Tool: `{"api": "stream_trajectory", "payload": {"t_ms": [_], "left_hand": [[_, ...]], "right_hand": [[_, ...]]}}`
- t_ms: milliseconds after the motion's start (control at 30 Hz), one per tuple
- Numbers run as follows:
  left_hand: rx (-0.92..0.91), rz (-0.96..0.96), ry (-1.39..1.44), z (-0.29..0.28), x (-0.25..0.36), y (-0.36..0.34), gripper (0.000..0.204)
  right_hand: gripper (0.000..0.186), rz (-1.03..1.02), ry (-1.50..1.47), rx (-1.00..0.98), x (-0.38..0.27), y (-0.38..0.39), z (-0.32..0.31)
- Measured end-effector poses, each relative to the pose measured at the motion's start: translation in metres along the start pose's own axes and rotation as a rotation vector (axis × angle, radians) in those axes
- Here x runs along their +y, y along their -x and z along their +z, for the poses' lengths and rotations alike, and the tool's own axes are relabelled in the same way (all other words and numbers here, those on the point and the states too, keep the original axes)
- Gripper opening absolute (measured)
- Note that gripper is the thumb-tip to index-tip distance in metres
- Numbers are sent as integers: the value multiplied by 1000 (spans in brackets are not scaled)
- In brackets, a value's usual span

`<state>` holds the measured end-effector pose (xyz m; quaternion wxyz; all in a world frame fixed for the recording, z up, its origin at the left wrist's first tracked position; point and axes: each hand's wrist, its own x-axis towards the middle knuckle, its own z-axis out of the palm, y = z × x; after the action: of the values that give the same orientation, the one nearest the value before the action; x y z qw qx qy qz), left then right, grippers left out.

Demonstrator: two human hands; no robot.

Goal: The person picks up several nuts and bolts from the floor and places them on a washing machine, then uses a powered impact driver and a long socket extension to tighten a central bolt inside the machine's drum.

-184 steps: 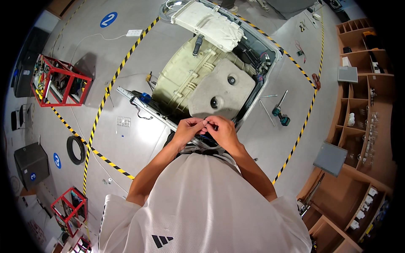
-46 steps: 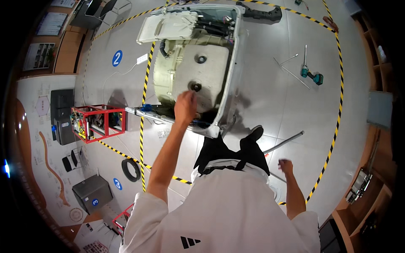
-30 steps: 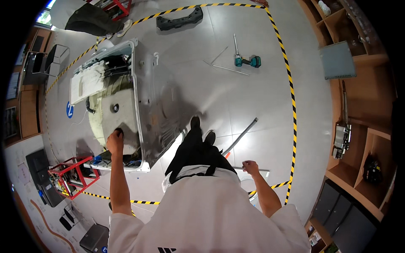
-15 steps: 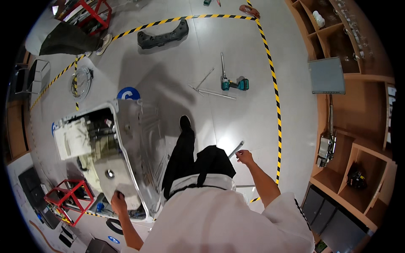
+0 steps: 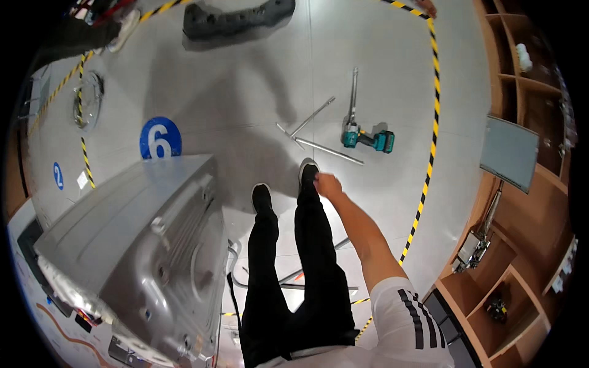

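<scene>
My right hand (image 5: pixel 328 185) is closed, with its fingers curled; nothing shows in it. It hangs over the floor, in front of my right shoe (image 5: pixel 308 172) in the picture. My left hand is out of view. Close on my left stands a large grey metal car-body panel (image 5: pixel 165 245), with a smooth upper face and pressed ridges and holes on the side toward me. Ahead lie a cordless power tool (image 5: pixel 371 140), teal and black, with a long metal shaft, and a metal T-bar wrench (image 5: pixel 319 147).
A black curved plastic part (image 5: pixel 239 21) lies on the floor far ahead. Yellow-and-black tape (image 5: pixel 423 184) runs down the right. Beyond it stand wooden shelves (image 5: pixel 509 245) and a grey flat plate (image 5: pixel 509 153). A coiled clear hose (image 5: pixel 90 101) and another person's shoe (image 5: pixel 126 29) are far left.
My view has shifted forward. My right hand has swung forward; my left hand has left the picture. The panel's pale inner parts have given way to smooth grey metal.
</scene>
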<state>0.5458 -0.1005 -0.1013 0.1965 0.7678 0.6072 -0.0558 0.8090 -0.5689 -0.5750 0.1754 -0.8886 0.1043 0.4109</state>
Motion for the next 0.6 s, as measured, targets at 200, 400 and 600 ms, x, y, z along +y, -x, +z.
{"api": "stream_trajectory", "payload": {"t_ms": [200, 400, 600], "left_hand": [[115, -33, -139, 83, 44, -15, 49], [131, -74, -212, 136, 62, -40, 51], [129, -86, -239, 158, 75, -56, 53]], "right_hand": [[14, -147, 313, 174, -4, -177, 39], [14, -291, 613, 354, 8, -283, 57], [10, -524, 856, 318, 16, -318, 62]]}}
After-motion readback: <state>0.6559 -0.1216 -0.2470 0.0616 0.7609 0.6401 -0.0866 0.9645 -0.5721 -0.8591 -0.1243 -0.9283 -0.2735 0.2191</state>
